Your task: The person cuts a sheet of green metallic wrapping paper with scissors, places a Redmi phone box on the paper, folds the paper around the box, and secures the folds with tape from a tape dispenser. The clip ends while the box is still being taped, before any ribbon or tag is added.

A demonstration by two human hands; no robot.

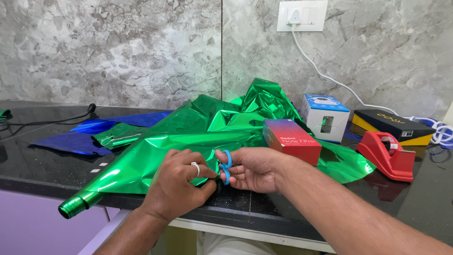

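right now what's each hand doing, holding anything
Left hand: closed on the green foil sheet.
Right hand: fingers through the blue scissors handles, holding them.

We see three boxes near the red tape dispenser [389,154]. A flat red box [291,140] with a blue-to-red top lies to its left. A white and blue box [325,116] stands behind that. A flat black and yellow box [392,126] lies just behind the dispenser.
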